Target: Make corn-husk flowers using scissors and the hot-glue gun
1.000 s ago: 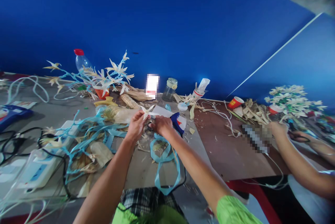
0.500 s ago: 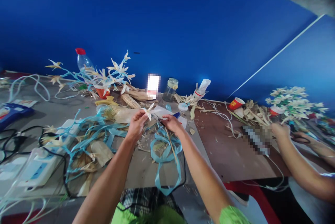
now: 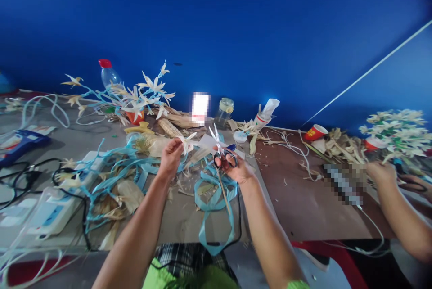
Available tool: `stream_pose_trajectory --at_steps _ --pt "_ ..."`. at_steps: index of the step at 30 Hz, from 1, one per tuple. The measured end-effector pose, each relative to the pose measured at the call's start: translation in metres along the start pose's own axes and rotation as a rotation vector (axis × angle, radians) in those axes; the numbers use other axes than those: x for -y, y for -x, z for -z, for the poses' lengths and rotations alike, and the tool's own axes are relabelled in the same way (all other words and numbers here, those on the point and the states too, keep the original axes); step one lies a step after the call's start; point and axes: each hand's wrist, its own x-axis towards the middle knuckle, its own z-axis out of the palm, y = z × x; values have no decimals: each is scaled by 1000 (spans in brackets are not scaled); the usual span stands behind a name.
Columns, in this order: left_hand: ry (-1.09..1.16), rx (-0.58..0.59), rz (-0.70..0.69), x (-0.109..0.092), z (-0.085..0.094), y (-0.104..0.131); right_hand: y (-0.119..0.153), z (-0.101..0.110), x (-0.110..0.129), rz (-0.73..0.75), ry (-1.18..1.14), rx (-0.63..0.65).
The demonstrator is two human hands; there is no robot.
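Observation:
Pinched in my left hand [image 3: 171,157] is a small pale corn-husk flower [image 3: 187,142], its petals spreading up and to the right. My right hand [image 3: 239,170] has its fingers in the black handles of a pair of scissors [image 3: 216,137]. The blades are apart and point up, just right of the flower and not touching it. Below my hands lies a loop of light-blue ribbon [image 3: 216,246] with a thin stick [image 3: 222,192] across it. Blue-wrapped stems [image 3: 97,181] and husk pieces are heaped left of my left hand.
A husk-flower branch [image 3: 135,100] stands in a red cup behind, near a red-capped bottle [image 3: 108,75]. Along the wall are a corn cob [image 3: 168,128], a clear jar [image 3: 224,111] and a red paper cup [image 3: 315,133]. A power strip [image 3: 60,212] lies left. A co-worker's hand [image 3: 382,171] is at right.
My right hand has turned and come up, so the scissors now stand open with blades upward. The flower stays in my left hand. The view has shifted slightly.

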Motion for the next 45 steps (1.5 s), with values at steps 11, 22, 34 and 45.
stream_pose_trajectory --at_steps 11,22,34,45 --pt "-229 -46 -102 -6 4 -4 12 8 3 -31 191 104" --pt "-325 -19 -64 -16 -6 2 14 9 2 -60 154 113" --pt "-365 13 -45 -8 -1 0 14 5 6 -102 191 147" --pt "-368 35 -27 -10 -2 1 15 -3 11 -110 197 108"
